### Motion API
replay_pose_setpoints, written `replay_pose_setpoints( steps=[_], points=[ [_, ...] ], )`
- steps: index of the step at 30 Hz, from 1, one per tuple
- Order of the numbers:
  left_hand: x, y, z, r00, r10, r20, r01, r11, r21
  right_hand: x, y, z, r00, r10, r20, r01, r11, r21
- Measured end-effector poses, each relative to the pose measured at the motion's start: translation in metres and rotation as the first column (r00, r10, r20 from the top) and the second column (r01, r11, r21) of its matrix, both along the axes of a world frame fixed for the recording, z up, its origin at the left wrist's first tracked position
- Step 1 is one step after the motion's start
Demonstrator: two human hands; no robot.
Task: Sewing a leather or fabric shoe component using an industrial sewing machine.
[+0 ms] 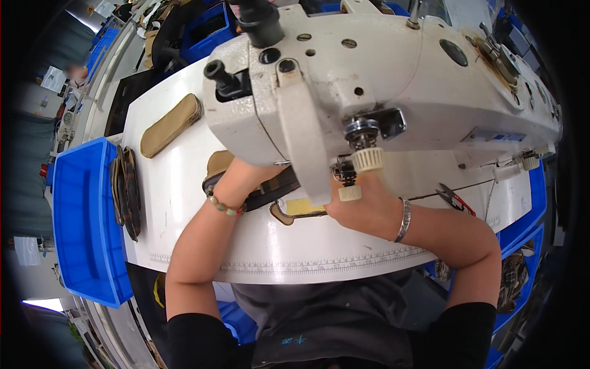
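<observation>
My left hand (258,173) reaches under the head of a white sewing machine (344,67) and rests on a dark plaid fabric piece (265,195) with tan at its far end. The machine covers its fingers. On the other side of the needle area, my right hand (367,210) lies low at the work, its fingers hidden behind the thread-tension knobs and the machine's arm. Between the hands, close to the near edge of the work, a yellow patch (303,206) shows beside a tan, dark-edged tab (281,214).
A stack of tan rounded fabric pieces (170,126) lies at the far left of the white table (178,203). Folded dark plaid pieces (127,192) sit at its left edge, beside a blue bin (80,150). Red-handled thread snips (456,200) lie right of my right hand.
</observation>
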State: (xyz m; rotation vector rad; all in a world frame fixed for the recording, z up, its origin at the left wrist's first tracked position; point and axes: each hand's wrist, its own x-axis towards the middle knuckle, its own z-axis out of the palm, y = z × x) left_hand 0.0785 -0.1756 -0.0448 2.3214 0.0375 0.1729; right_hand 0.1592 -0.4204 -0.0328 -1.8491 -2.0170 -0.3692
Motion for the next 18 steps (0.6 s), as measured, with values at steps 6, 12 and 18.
replay_pose_setpoints(
  steps=[6,12,18],
  points=[
    [-0.005,-0.019,0.047,0.977,-0.062,0.203,0.042,0.994,0.102,0.0,0.002,-0.001,0.999,0.019,0.04,-0.015,0.995,-0.094],
    [-0.006,-0.04,0.079,0.975,0.045,0.218,-0.037,0.998,-0.042,-0.003,0.002,0.028,0.961,-0.004,0.276,0.166,0.808,-0.566],
    [0.001,-0.034,0.064,0.957,0.035,0.288,-0.068,0.992,0.105,-0.003,0.003,0.005,0.968,-0.107,-0.228,0.114,0.993,0.017]
  ],
)
